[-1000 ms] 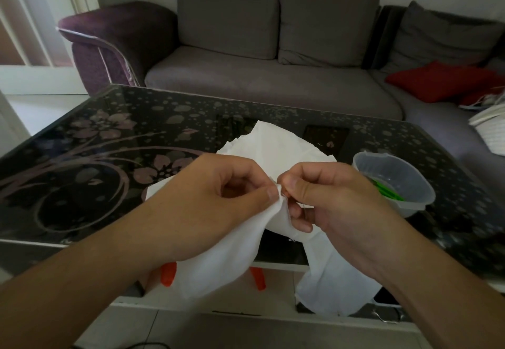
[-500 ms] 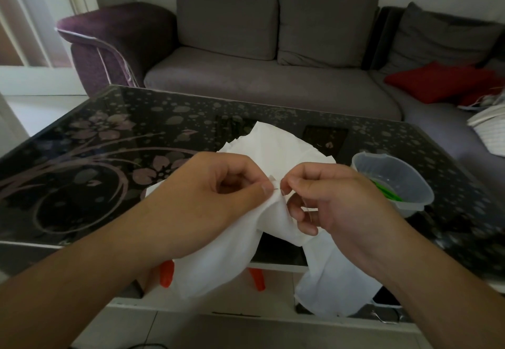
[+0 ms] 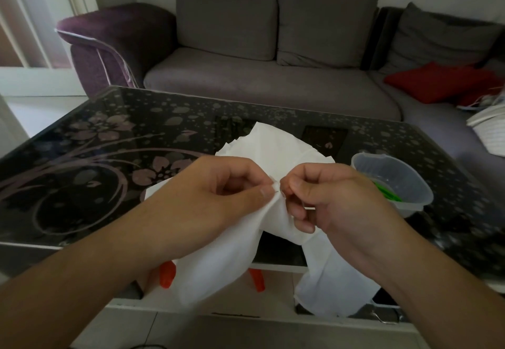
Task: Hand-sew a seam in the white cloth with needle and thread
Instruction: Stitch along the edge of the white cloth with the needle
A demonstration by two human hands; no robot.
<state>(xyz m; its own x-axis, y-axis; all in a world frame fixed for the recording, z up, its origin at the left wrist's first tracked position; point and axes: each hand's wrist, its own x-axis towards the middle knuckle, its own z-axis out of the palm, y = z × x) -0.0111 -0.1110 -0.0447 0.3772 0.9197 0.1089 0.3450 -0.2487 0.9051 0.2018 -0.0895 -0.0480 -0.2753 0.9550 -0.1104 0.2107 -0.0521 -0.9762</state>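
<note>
The white cloth point(image 3: 276, 146) lies bunched on the dark glass table and hangs over its near edge in two folds. My left hand point(image 3: 218, 198) pinches a raised edge of the cloth between thumb and forefinger. My right hand point(image 3: 336, 198) is right beside it, its thumb and forefinger pinched together at the same edge of cloth. A thin needle can barely be made out between the two sets of fingertips; the thread is too fine to see.
A clear plastic tub point(image 3: 393, 182) with something green inside stands on the table point(image 3: 82, 157) just right of my right hand. Orange pieces point(image 3: 167, 273) show under the table's near edge. A grey sofa point(image 3: 273, 81) with a red cushion point(image 3: 442, 81) stands behind.
My right hand has shifted slightly to the right and its fingers have loosened a little from the cloth edge. My left hand keeps its pinch in place.
</note>
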